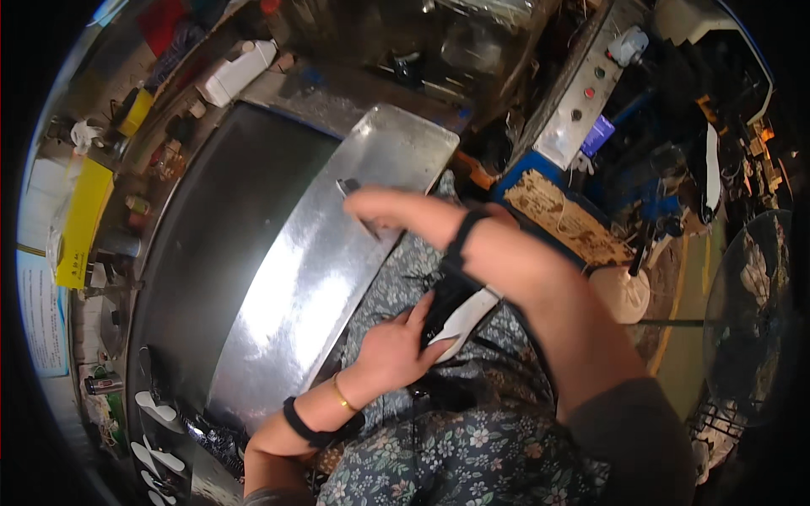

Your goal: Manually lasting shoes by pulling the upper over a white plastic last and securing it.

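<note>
Shoe (pixel 469 322), black with a white sole, lies on your lap against your floral apron (pixel 439 451), near the long edge of the metal tray (pixel 287 278). Your left hand (pixel 392 352) grips it at the near end, thumb against the sole and fingers spread over the black part. Your right hand (pixel 375 208) is closed around a slim dark tool (pixel 344 185) above the tray, well apart from the shoe; the hand is blurred, so you cannot tell what kind of tool it is. Each forearm wears a black band, and a gold bracelet (pixel 343 391) circles your left wrist.

Left of the tray runs a wide dark belt (pixel 228 194). At its near end, more white soles (pixel 157 409) show beside glossy black pieces. Beyond the belt's far end lies a white bottle (pixel 239 74), and a yellow sign (pixel 83 223) stands to your left. Ahead to your right is a panel (pixel 578 101) with buttons, a purple box (pixel 598 135) beside it. Farther right stands a round fan (pixel 751 312).
</note>
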